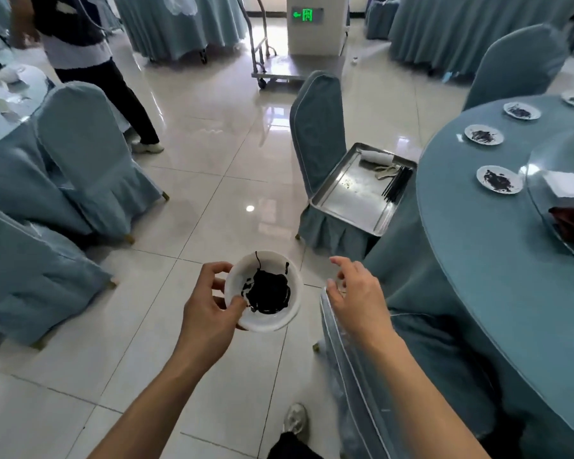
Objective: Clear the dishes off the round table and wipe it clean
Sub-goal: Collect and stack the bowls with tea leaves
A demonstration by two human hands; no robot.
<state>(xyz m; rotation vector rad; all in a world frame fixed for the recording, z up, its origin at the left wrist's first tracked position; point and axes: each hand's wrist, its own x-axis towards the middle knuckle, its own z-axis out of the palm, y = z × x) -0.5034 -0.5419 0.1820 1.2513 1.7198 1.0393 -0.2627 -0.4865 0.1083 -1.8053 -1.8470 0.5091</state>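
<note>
Held nearest the lens: a white bowl (264,291) smeared with dark sauce, gripped at its near-left rim by the left hand (209,301), thumb inside, fingers curled behind. Right hand (355,293) beside it, fingers loosely spread, grasping nothing, hovering over a covered chair back (352,359).

Taking the steel tray (355,193) as landmark, largest first: round table (497,260) in blue cloth just right of the tray, a glass turntable (557,167) upon it; chair (315,134) under the tray, tray resting on its seat; three sauce-stained plates (498,179) right of the tray along the table edge, a fourth farther off; black chopsticks (397,182) and a rolled cloth (376,158) at the tray's far-right end.

Probably mid-carry: tray lies ahead and to the right of the bowl, its long axis running away and rightward, bare middle nearest. Left hand, bearing the bowl, must cross rightward; right hand nearer the tray and the plates yet to be cleared.

Only writing: a green lit exit sign (307,15) far beyond the tray, arrow pointing left, characters unreadable.
</note>
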